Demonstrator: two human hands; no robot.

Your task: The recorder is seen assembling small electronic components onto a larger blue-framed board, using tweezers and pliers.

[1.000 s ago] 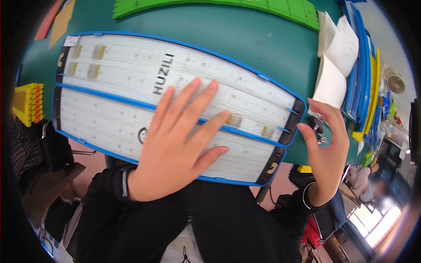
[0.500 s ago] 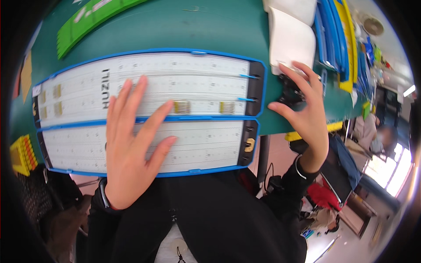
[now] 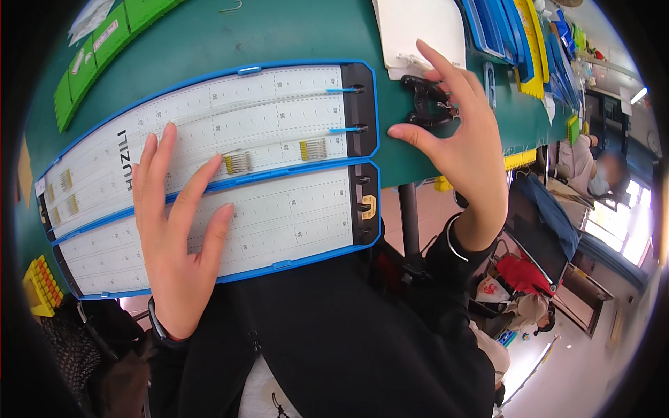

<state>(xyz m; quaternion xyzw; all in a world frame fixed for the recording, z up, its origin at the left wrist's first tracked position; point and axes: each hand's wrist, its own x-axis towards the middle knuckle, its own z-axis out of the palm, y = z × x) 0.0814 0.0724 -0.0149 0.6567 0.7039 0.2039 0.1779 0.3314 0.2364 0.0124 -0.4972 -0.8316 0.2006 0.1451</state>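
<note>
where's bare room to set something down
Bare green tabletop: between the open blue-edged white case and white paper notebook, and between case and bright green strip. Crowded: right of the case, with a black clamp-like item, right hand and blue trays.

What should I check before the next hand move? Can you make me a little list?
Blue case lying open: ok, both halves are spread out.
Whole case on the table: not ok, the near half sticks out past the edge.
Left hand over the case: ok, its fingers are spread across it; how hard it presses, cannot tell.
Right hand open: ok, thumb and fingers are apart.
Right hand touching the black thing: cannot tell, it is very close by.
</note>
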